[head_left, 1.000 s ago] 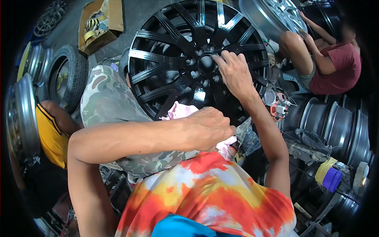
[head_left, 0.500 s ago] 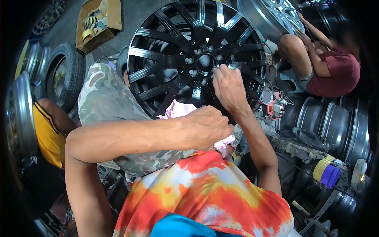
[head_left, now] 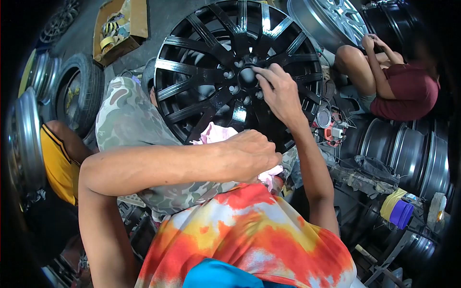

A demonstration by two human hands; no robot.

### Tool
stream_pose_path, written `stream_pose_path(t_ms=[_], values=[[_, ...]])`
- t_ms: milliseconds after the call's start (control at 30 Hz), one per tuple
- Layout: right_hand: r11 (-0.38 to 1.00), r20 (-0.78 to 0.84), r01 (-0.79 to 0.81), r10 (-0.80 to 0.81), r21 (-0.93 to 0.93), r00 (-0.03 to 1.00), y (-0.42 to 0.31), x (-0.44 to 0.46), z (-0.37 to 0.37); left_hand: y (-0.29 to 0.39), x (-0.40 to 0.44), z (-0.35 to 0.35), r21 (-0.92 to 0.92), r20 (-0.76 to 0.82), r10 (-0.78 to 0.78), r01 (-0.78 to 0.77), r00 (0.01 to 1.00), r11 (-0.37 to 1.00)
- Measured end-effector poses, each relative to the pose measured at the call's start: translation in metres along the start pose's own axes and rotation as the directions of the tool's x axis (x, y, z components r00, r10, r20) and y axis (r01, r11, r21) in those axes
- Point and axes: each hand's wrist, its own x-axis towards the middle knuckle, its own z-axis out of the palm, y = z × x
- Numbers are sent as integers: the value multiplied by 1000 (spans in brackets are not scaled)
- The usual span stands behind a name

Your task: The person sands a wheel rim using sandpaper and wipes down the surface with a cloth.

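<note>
A glossy black multi-spoke wheel rim (head_left: 192, 69) lies face up in front of me. My right hand (head_left: 280, 91) is at its centre hub, the bent fingertips touching the upper right edge of the round centre bore. Whatever small thing those fingers may pinch is hidden. Closer to my body, my left hand (head_left: 252, 152) is closed in a fist over my lap. Pink cloth (head_left: 216, 133) sticks out on both sides of that fist, and the fingers themselves are mostly turned away from view.
A co-worker in a maroon shirt (head_left: 410, 91) sits at the right near a silver rim (head_left: 321, 24). Another person's yellow shorts (head_left: 60, 163) show at the left. Around stand a tyre (head_left: 91, 81), a cardboard box (head_left: 137, 36), a red power strip (head_left: 333, 132) and stacked rims (head_left: 408, 149).
My right hand has moved slightly up and left along the hub edge, its index finger straighter. My left hand barely moves. The co-worker's hands have come off the silver rim and together.
</note>
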Motion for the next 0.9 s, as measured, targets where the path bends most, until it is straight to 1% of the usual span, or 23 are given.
stream_pose_path(t_ms=[67, 100, 200, 233, 300, 333, 400, 433, 500, 533, 600, 667, 700, 733, 767, 800, 833, 900], values=[[997, 3, 79, -79, -20, 997, -2, 7, 14, 1, 1, 0, 26, -11, -14, 15, 1000, 1000], [997, 5, 82, -82, -12, 997, -3, 8, 18, 0, 0, 0, 26, -11, -23, 23, 1000, 999], [992, 109, 122, -118, -27, 987, -2, 6, 23, -1, -2, -1, 11, -54, -11, 12, 998, 1000], [992, 113, 122, -118, -26, 987, -2, 5, 21, 0, -2, -2, 10, -41, -19, 20, 999, 1000], [983, 178, 184, -180, -4, 967, 0, 1, 17, 1, -1, -3, 9, -24, -22, 22, 999, 1000], [983, 178, 182, -178, -6, 968, 2, 0, 15, 1, -1, -4, 12, 4, -30, 30, 1000, 999], [985, 276, 163, -170, 49, 946, 5, -3, 11, 1, -1, -4, 19, 33, -39, 38, 999, 999], [985, 275, 165, -171, 48, 946, 6, -3, 7, 0, -1, -4, 15, 16, -29, 29, 999, 999], [980, 390, 187, -196, 61, 900, 9, -4, -4, -2, -1, -3, 12, -3, -21, 21, 1000, 1000], [980, 390, 188, -197, 61, 899, 11, -4, -8, -4, -1, -3, 7, -23, -21, 21, 1000, 1000], [969, 436, 245, -232, 26, 870, 17, -6, -14, -6, -1, -4, 1, -41, -20, 21, 999, 1000], [963, 454, 271, -238, -8, 859, 15, -3, -24, -6, -1, -10, 22, 37, -96, 95, 995, 995], [954, 473, 298, -244, -41, 847, 14, 0, -29, -8, -3, -12, 25, 38, -96, 95, 995, 995], [953, 470, 300, -247, -41, 847, 14, 2, -34, -9, -5, -13, 65, 18, -155, 154, 988, 986], [945, 501, 317, -236, -83, 833, 16, 4, -39, -11, -7, -14, 103, -5, -214, 214, 977, 971], [934, 531, 335, -222, -125, 818, 17, 5, -43, -14, -5, -14, 127, 37, -350, 343, 936, 931], [934, 530, 336, -223, -126, 818, 15, 3, -47, -14, -7, -23, 170, 29, -444, 434, 895, 885], [949, 440, 278, -188, -150, 878, 12, -4, -54, -24, -9, -41, 254, -14, -586, 570, 810, 781]])
